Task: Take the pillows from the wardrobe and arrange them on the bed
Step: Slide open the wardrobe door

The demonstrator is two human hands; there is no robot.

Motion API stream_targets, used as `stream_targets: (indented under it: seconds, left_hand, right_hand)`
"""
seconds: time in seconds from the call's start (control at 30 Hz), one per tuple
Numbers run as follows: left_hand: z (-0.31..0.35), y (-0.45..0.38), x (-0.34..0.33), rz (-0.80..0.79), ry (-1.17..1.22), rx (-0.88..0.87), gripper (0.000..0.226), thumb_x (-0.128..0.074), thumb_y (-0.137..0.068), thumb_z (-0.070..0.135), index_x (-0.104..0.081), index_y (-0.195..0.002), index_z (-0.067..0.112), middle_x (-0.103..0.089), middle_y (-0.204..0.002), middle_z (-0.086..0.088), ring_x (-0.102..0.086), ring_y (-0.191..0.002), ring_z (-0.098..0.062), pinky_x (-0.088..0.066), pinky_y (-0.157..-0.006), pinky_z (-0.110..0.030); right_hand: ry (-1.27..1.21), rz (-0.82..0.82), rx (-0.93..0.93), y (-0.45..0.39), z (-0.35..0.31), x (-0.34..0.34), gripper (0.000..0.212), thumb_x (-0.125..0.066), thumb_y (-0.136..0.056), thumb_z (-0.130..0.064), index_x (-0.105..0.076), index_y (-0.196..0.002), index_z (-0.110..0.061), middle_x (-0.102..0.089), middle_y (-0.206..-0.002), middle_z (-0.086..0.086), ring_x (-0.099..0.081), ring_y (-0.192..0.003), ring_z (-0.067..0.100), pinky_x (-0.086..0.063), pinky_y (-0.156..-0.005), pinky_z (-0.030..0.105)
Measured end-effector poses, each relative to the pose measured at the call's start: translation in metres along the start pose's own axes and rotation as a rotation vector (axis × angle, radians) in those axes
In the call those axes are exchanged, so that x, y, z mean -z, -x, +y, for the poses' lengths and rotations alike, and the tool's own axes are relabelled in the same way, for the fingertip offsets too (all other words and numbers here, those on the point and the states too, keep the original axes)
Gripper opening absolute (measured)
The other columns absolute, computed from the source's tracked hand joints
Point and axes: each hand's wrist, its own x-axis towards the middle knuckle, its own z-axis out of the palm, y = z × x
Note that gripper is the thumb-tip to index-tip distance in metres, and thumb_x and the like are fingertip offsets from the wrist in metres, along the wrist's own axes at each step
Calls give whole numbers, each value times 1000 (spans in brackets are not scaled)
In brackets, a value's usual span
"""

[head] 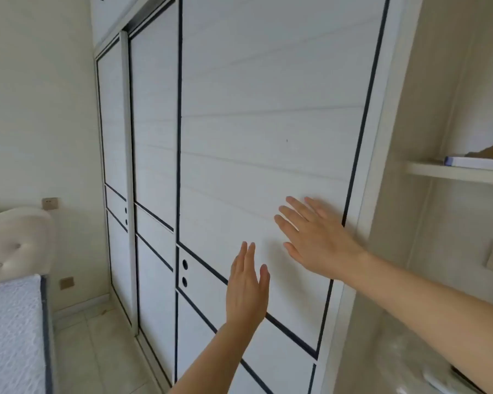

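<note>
A: Any brand or writing to read?
B: None legible.
A: And the hands?
B: The right hand (316, 240) lies flat, fingers spread, on the closed wardrobe (254, 115) door near its right edge. The left hand (246, 291) is open, fingers together, just beside the door. The bed (12, 322) sits far left.

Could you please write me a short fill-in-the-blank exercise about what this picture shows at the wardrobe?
1. The right hand lies flat on the wardrobe door with its fingers ____.
2. The left hand holds ____.
3. The wardrobe doors are white with ____ lines.
4. The mattress lies at the ____ edge of the view.

Missing words: spread; nothing; dark; left
</note>
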Motion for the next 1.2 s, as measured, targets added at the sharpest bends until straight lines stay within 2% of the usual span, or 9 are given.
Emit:
stream_targets:
  seconds: [0.07, 0.17, 0.27, 0.43, 0.73, 1.07, 1.2]
  left_hand:
    - [-3, -7, -16, -18, 59, 38, 57, -32, -105, 39, -13, -157, 26, -8, -165, 12, -6, -150, -6, -17, -122, -32]
    - [-5, -12, -43, -104, 73, -9, 65, -29, -103, 48, 2, -157, 27, 8, -163, 15, 10, -149, -3, 0, -121, -25]
    - [-4, -15, -66, -128, 118, 14, 66, -24, -102, 54, 19, -148, 34, 23, -159, 17, 24, -145, -1, 9, -119, -27]
    - [5, -17, -90, -115, 188, 67, 73, -9, -93, 63, 30, -145, 31, 38, -154, 13, 38, -137, 2, 16, -116, -28]
    - [-7, -33, -87, -87, 189, 69, 78, -9, -91, 63, 25, -150, 25, 35, -155, 11, 36, -139, -1, 16, -115, -26]
    - [-37, -69, -75, -124, 135, 135, 71, -15, -101, 55, 24, -152, 26, 32, -158, 9, 27, -146, -10, 9, -119, -40]
    - [-49, -84, -73, -101, 186, 174, 69, -14, -101, 53, 24, -152, 25, 31, -159, 8, 26, -146, -11, 9, -120, -39]
  right_hand:
    - [75, -39, -8, -11, 4, -8, 61, -19, -101, -43, -5, -153, -13, -6, -162, 11, 8, -147, 32, 4, -118, 52]
    - [185, -35, 12, -19, 10, -21, 63, -13, -100, -45, 13, -151, -17, 7, -162, 7, 18, -145, 33, 8, -115, 56]
    - [262, -54, 12, -20, 14, -27, 65, -12, -100, -47, 17, -149, -17, 12, -161, 7, 21, -144, 34, 14, -114, 56]
    - [389, -85, 15, -25, 16, -38, 67, -10, -99, -50, 17, -149, -14, 23, -158, 9, 26, -142, 36, 21, -110, 58]
    - [456, -88, 14, -45, 11, -45, 68, -11, -99, -51, 19, -148, -15, 24, -157, 9, 26, -142, 36, 21, -108, 59]
    - [502, -91, 11, -90, -6, -58, 68, -6, -98, -53, 20, -148, -16, 24, -158, 10, 25, -142, 37, 15, -112, 60]
    - [496, -78, 11, -118, -14, -66, 68, -7, -98, -54, 19, -149, -16, 23, -158, 10, 24, -142, 38, 15, -112, 60]
